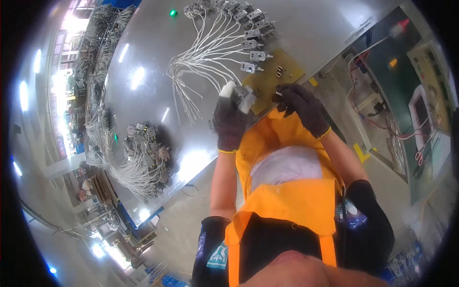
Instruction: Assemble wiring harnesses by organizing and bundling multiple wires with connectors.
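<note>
**Both gloved hands at the table edge, one small metal part in the left**

Orange apron fills the bottom of my view, closest to me, with my bare forearms running up from it toward the grey table. On my left hand, in a dark knit glove, the fingers are curled around a small silvery metal part, pinched up near the fingertips, just over the near edge of the table. My right hand, gloved the same way, is bent into a loose fist just beside it, and it rests on a brown board that lies on the table corner. Whether it pinches anything I cannot tell; the glove hides it.

Beyond my hands, a curved row of similar metal parts sits on the table, each trailing white wires that gather into a bundle to the left of my left hand. Further left, well apart, a heap of the same wired parts lies near the table's far side, and longer piles run along the back. A small green light glows near the top edge of the table.

Off to my right, past the table, stands a green bench with red wires hanging beside it.
</note>
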Tool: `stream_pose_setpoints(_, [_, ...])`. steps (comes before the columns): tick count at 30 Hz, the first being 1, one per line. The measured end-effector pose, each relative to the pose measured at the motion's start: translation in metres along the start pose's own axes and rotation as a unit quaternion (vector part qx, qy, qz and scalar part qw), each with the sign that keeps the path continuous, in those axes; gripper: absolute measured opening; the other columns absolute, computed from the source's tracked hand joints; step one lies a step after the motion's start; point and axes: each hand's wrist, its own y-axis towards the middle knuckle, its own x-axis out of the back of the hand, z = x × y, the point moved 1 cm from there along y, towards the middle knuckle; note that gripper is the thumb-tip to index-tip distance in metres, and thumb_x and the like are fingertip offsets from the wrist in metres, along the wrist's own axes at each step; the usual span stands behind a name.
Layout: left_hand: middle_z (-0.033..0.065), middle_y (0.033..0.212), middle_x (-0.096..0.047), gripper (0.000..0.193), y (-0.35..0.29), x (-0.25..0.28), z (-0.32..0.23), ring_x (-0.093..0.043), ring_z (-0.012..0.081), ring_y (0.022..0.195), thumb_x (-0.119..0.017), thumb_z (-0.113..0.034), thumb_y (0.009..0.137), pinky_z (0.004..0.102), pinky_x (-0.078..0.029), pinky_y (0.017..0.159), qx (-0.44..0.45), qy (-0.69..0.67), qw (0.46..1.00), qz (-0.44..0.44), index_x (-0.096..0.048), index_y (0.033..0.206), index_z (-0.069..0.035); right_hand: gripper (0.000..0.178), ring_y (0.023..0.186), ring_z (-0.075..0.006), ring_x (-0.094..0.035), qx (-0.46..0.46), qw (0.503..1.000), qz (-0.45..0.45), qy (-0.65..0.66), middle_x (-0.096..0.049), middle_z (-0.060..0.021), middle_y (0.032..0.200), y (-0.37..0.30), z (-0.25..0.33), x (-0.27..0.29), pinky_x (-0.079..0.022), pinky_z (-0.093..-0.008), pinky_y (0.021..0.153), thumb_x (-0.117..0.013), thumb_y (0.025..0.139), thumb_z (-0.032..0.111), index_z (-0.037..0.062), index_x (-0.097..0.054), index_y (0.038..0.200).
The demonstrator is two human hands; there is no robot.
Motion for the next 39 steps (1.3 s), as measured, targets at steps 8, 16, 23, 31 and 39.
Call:
stream_pose_setpoints(8, [0.0214,0.108,-0.060,0.057,0.007,-0.012,-0.010,-0.060,0.0379,0.097,-0.072,-0.030,0.081,0.0422,-0.049,0.082,-0.040,0.159,0.985,0.052,-0.050,0.125,-0.001,0.028,0.064,-0.0088,-0.061,0.010,0.995,0.019,-0.098,-0.069,-0.0087,0.093,-0.018,0.004,-0.017,-0.050,-0.0220,0.056,-0.050,0.097,0.019,0.0009,-0.060,0.117])
stream_pose_setpoints(16, [0.0188,0.106,-0.061,0.063,0.010,-0.019,-0.009,-0.061,0.0370,0.096,-0.077,-0.039,0.072,0.0431,-0.049,0.083,-0.018,0.168,0.986,-0.009,-0.054,0.118,-0.003,0.024,0.066,-0.0107,-0.063,0.155,0.967,-0.041,-0.200,-0.066,-0.0056,0.085,-0.008,-0.025,-0.039,-0.052,-0.0256,0.059,-0.056,0.095,0.016,0.0029,-0.062,0.114])
stream_pose_setpoints(23, [0.0180,0.108,-0.060,0.051,0.012,-0.014,-0.004,-0.061,0.0350,0.097,-0.073,-0.041,0.077,0.0423,-0.050,0.080,-0.059,0.207,0.976,0.010,-0.059,0.116,-0.012,0.013,0.089,-0.0228,-0.063,0.410,0.839,0.011,-0.357,-0.065,-0.0121,0.096,-0.004,-0.011,-0.043,-0.050,-0.0337,0.076,-0.061,0.088,0.009,0.0037,-0.065,0.100])
stream_pose_setpoints(31, [0.0144,0.111,-0.057,0.051,0.010,-0.020,0.009,-0.060,0.0267,0.098,-0.079,-0.035,0.073,0.0380,-0.050,0.081,-0.009,0.153,0.988,-0.004,-0.062,0.114,-0.011,0.020,0.063,-0.0194,-0.055,0.230,0.960,0.059,-0.149,-0.059,-0.0041,0.075,-0.003,0.009,-0.049,-0.042,-0.0309,0.051,-0.055,0.093,0.026,0.0118,-0.061,0.080])
stream_pose_setpoints(39, [0.0084,0.104,-0.061,0.057,-0.004,0.001,0.004,-0.060,0.0158,0.096,-0.070,-0.008,0.082,0.0301,-0.050,0.080,-0.008,-0.166,0.984,0.061,-0.042,0.130,0.001,0.026,0.050,-0.0145,-0.054,-0.045,0.978,0.035,0.200,-0.057,-0.0038,0.063,0.001,-0.006,-0.045,-0.041,-0.0296,0.043,-0.056,0.093,0.033,0.0098,-0.062,0.102])
